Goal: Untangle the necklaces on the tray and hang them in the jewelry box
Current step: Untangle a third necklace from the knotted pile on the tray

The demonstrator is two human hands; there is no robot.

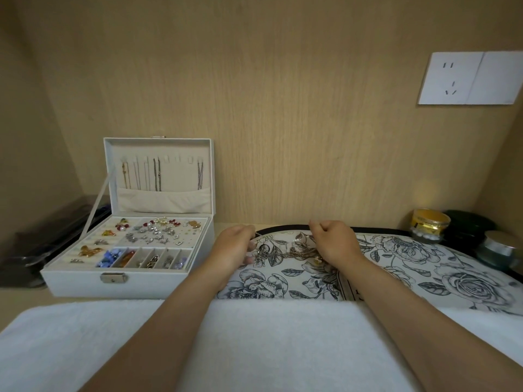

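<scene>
From the head camera, a pale wooden counter runs along a wood-panelled wall, with a white towel (pixel 268 340) laid across its near edge. Both forearms reach over the towel to a floral tray (pixel 452 270), printed with grey roses and edged in black. The tangled necklaces (pixel 294 250) lie in a gold and silver knot on the tray's far left part, between the two hands. The left hand (pixel 235 246) has its fingers curled in at the knot's left end, thumb below, pinching chain beside a round ring pendant. The right hand (pixel 332 241) sits on the knot's right end with its knuckles up and fingers folded under; whether they grip a chain is hidden. A pale label (pixel 349 288) on the tray carries dark letters, cut off by the right forearm and too blurred to read. Left of the tray stands the white jewelry box (pixel 130 282), with its lid upright. Several hung chains (pixel 157 174) drop from the lid's hooks into a fabric pocket, and the compartments below hold earrings and beads. A white wall socket (pixel 467 77) shows only its slots. Three jars (pixel 430 224) crowd the far right corner, and a black case (pixel 42 244) lies to the left of the box.
</scene>
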